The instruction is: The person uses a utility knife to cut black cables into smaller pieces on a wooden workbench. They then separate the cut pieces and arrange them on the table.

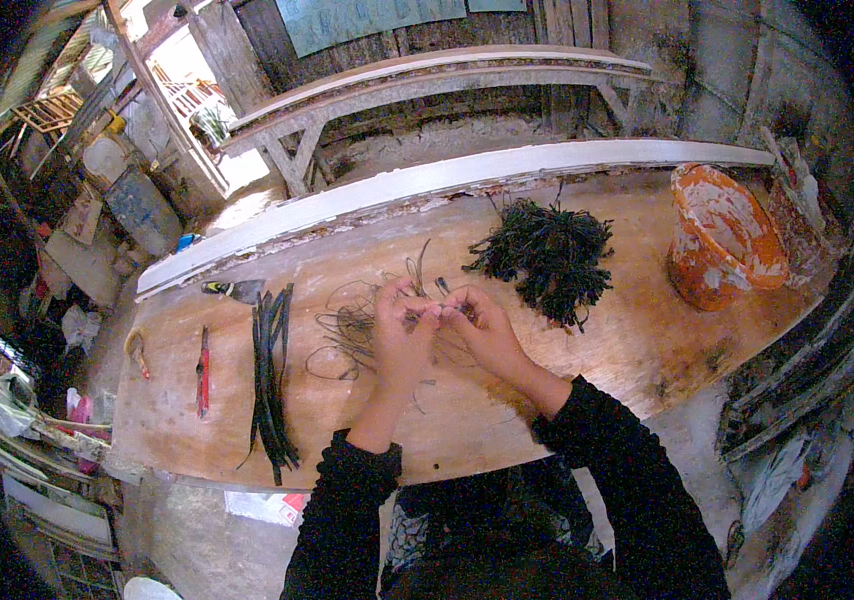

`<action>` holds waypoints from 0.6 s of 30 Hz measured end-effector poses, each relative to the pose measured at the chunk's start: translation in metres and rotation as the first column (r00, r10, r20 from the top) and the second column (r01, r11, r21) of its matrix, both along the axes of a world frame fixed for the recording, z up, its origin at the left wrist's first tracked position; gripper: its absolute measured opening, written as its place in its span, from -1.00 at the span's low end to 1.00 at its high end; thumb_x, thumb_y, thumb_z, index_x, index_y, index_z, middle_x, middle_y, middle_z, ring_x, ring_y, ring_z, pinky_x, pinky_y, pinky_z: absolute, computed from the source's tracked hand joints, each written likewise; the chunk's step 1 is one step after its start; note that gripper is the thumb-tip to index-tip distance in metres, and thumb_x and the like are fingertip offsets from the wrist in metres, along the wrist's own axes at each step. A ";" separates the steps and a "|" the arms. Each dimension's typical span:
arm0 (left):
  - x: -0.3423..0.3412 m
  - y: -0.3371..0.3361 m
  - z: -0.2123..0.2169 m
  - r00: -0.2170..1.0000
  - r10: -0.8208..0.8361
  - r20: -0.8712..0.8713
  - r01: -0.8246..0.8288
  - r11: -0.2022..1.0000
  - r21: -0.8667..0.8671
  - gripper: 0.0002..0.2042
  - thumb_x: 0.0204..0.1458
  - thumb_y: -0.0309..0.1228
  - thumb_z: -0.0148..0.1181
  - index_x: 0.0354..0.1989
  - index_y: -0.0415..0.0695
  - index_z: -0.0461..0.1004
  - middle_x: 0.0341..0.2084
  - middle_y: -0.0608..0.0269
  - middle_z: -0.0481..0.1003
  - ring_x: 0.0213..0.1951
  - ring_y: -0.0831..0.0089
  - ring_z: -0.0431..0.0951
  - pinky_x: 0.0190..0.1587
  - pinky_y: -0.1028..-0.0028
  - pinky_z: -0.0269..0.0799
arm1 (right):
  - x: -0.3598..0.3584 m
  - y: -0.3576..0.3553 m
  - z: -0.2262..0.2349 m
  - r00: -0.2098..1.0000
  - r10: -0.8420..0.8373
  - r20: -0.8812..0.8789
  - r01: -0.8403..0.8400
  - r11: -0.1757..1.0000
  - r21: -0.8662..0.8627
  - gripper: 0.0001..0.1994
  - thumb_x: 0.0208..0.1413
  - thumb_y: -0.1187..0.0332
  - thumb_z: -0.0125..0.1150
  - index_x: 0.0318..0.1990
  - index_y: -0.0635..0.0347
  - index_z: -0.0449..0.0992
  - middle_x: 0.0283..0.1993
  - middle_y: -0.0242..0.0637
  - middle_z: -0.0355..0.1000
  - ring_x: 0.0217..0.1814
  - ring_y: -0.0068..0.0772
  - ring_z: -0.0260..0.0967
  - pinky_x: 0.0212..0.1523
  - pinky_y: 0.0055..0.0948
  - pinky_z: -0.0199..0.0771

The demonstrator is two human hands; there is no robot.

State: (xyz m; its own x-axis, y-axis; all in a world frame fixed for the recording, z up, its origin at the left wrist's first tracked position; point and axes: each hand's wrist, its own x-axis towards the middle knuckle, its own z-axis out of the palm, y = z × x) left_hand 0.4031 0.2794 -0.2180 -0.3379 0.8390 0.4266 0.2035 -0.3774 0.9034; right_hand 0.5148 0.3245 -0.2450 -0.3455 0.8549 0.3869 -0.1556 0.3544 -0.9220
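Observation:
My left hand (403, 325) and my right hand (484, 325) meet fingertip to fingertip above the middle of the wooden table. Both are closed in a pinch on a thin dark strand (420, 264), which sticks up past the left fingers. Its part between the fingertips is too small to make out. Beneath and beside my left hand spreads a loose tangle of thin wire-like strands (347, 328). Farther left lies a bundle of flat black strips (272, 385). Beyond my right hand sits a bushy heap of black tied strips (547, 250).
On the table's left are a red-handled slim tool (204, 372), a curved hook-like piece (135, 350) and a scraper-like tool (237, 290). An orange bucket (692, 265), smeared white, stands tilted at the right. A long white board (447, 177) edges the far side; behind is a bench (437, 95).

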 end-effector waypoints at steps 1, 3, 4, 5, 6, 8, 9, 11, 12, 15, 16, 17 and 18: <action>0.000 0.000 0.002 0.995 -0.045 0.090 0.047 0.999 -0.019 -0.78 -0.15 -0.58 0.05 -0.29 -0.23 0.25 -0.45 0.22 0.39 -0.40 0.53 0.40 -0.33 0.57 0.36 | -0.001 0.003 -0.004 0.997 0.058 -0.046 -0.059 0.998 -0.033 -0.91 -0.05 0.43 0.01 -0.38 0.21 0.30 -0.42 -0.42 0.27 -0.37 -0.58 0.23 -0.40 -0.61 0.25; 0.001 0.001 0.005 0.954 -0.128 0.270 0.145 0.988 -0.043 -0.78 -0.15 -0.59 0.04 -0.28 -0.22 0.24 -0.47 0.25 0.39 -0.41 0.56 0.38 -0.38 0.59 0.37 | -0.001 0.009 -0.011 0.976 0.166 -0.141 -0.180 0.979 -0.091 -0.91 -0.03 0.41 -0.01 -0.36 0.19 0.28 -0.42 -0.43 0.26 -0.39 -0.60 0.23 -0.40 -0.63 0.26; 0.000 0.002 0.004 0.950 -0.139 0.279 0.163 0.985 -0.063 -0.79 -0.14 -0.59 0.04 -0.29 -0.21 0.25 -0.47 0.27 0.38 -0.41 0.57 0.38 -0.39 0.61 0.37 | -0.001 0.008 -0.008 0.949 0.218 -0.226 -0.264 0.944 -0.199 -0.90 -0.02 0.41 -0.02 -0.34 0.19 0.28 -0.41 -0.43 0.26 -0.40 -0.61 0.24 -0.41 -0.65 0.27; -0.003 0.003 0.002 0.945 -0.150 0.289 0.181 0.980 -0.083 -0.80 -0.14 -0.58 0.04 -0.30 -0.21 0.27 -0.48 0.29 0.38 -0.41 0.58 0.37 -0.40 0.62 0.37 | 0.000 0.005 -0.001 0.914 0.257 -0.314 -0.352 0.888 -0.297 -0.90 -0.01 0.41 -0.03 -0.33 0.18 0.29 -0.41 -0.42 0.27 -0.41 -0.62 0.24 -0.41 -0.67 0.27; -0.006 0.004 -0.001 0.941 -0.160 0.300 0.199 0.975 -0.103 -0.82 -0.14 -0.58 0.04 -0.31 -0.20 0.28 -0.48 0.31 0.38 -0.41 0.59 0.37 -0.41 0.64 0.37 | 0.001 0.003 0.003 0.871 0.281 -0.404 -0.439 0.814 -0.381 -0.90 -0.01 0.41 -0.03 -0.32 0.18 0.29 -0.40 -0.42 0.28 -0.42 -0.63 0.25 -0.41 -0.68 0.28; -0.010 0.007 -0.010 0.936 -0.187 0.297 0.229 0.967 -0.113 -0.86 -0.14 -0.56 0.06 -0.36 -0.19 0.32 -0.48 0.34 0.38 -0.40 0.61 0.36 -0.39 0.64 0.35 | 0.005 0.007 0.005 0.826 0.347 -0.445 -0.538 0.723 -0.434 -0.85 0.00 0.39 -0.04 -0.26 0.20 0.28 -0.32 -0.40 0.28 -0.28 -0.58 0.25 -0.22 -0.60 0.27; -0.012 0.008 -0.014 0.934 -0.201 0.296 0.244 0.962 -0.119 -0.88 -0.14 -0.56 0.07 -0.38 -0.19 0.34 -0.48 0.35 0.38 -0.40 0.61 0.36 -0.39 0.64 0.34 | 0.006 0.007 0.005 0.800 0.377 -0.467 -0.583 0.671 -0.457 -0.83 0.00 0.39 -0.04 -0.24 0.21 0.28 -0.28 -0.39 0.28 -0.20 -0.56 0.25 -0.12 -0.55 0.26; -0.013 0.009 -0.017 0.949 -0.178 0.262 0.215 0.969 -0.119 -0.92 -0.13 -0.54 0.06 -0.42 -0.19 0.36 -0.48 0.37 0.38 -0.40 0.62 0.36 -0.36 0.64 0.31 | 0.008 0.008 0.004 0.772 0.402 -0.492 -0.622 0.636 -0.457 -0.80 0.00 0.39 -0.04 -0.20 0.22 0.28 -0.24 -0.37 0.29 -0.20 -0.55 0.26 -0.13 -0.57 0.27; -0.013 0.010 -0.017 0.955 -0.166 0.245 0.199 0.973 -0.118 -0.94 -0.13 -0.53 0.06 -0.45 -0.19 0.37 -0.47 0.37 0.38 -0.40 0.63 0.35 -0.34 0.65 0.30 | 0.009 0.008 0.004 0.757 0.414 -0.505 -0.641 0.617 -0.456 -0.79 -0.01 0.40 -0.03 -0.19 0.22 0.28 -0.23 -0.36 0.29 -0.20 -0.55 0.26 -0.13 -0.57 0.27; -0.011 0.009 -0.014 0.941 -0.200 0.272 0.240 0.963 -0.121 -0.94 -0.12 -0.52 0.05 -0.43 -0.18 0.37 -0.48 0.38 0.39 -0.39 0.63 0.35 -0.31 0.64 0.26 | 0.010 0.005 0.012 0.704 0.397 -0.589 -0.695 0.556 -0.456 -0.79 -0.02 0.40 -0.02 -0.20 0.22 0.28 -0.25 -0.37 0.30 -0.19 -0.56 0.27 -0.16 -0.59 0.29; -0.011 0.008 -0.014 0.942 -0.205 0.266 0.241 0.964 -0.114 -0.94 -0.11 -0.51 0.05 -0.43 -0.19 0.37 -0.48 0.38 0.39 -0.38 0.62 0.35 -0.30 0.63 0.26 | 0.010 0.004 0.013 0.715 0.369 -0.594 -0.681 0.559 -0.473 -0.81 -0.03 0.41 -0.01 -0.22 0.21 0.29 -0.30 -0.37 0.32 -0.26 -0.56 0.28 -0.24 -0.61 0.32; -0.011 0.008 -0.015 0.943 -0.209 0.260 0.243 0.964 -0.107 -0.93 -0.11 -0.51 0.05 -0.43 -0.19 0.37 -0.47 0.38 0.39 -0.38 0.62 0.35 -0.29 0.62 0.26 | 0.009 0.003 0.014 0.726 0.340 -0.598 -0.667 0.562 -0.490 -0.83 -0.04 0.42 0.00 -0.25 0.20 0.30 -0.35 -0.37 0.33 -0.33 -0.57 0.30 -0.32 -0.64 0.35; -0.011 0.008 -0.015 0.944 -0.213 0.254 0.245 0.964 -0.100 -0.93 -0.11 -0.50 0.04 -0.43 -0.19 0.37 -0.47 0.38 0.38 -0.37 0.61 0.34 -0.28 0.62 0.25 | 0.009 0.002 0.015 0.736 0.311 -0.602 -0.653 0.564 -0.507 -0.85 -0.05 0.43 0.01 -0.27 0.19 0.31 -0.40 -0.37 0.35 -0.40 -0.57 0.32 -0.40 -0.67 0.38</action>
